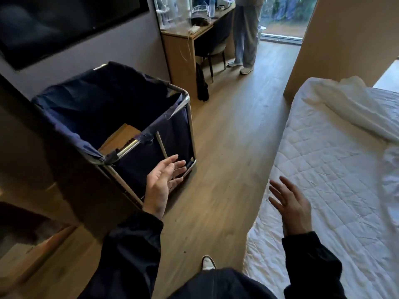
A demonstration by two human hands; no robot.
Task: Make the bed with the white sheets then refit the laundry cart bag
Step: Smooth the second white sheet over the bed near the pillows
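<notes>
In the aisle between cart [191,126] and bed [313,152]: left hand [164,182] raised near the cart's near corner, right hand [290,205] over the bed's edge, fingers of each spread and loose, nothing held. At left, navy bag [103,98] draped on the cart's chrome rails, hem over the far and side rails but slack along the near one (bare metal showing, a wood tone visible inside). At right, bed with quilted top exposed and a white sheet [349,104] crumpled toward its far end, not yet spread. Judged to handle alike: thin cloth, light, limp, prone to slide and bunch, not fragile. Best taken at the edges, not the middle: sheet pinched at two corners and drawn flat; bag gripped at the hem beside each corner post, then stretched over the rail. Likely hardest point: the last corner, with the fabric already taut.
</notes>
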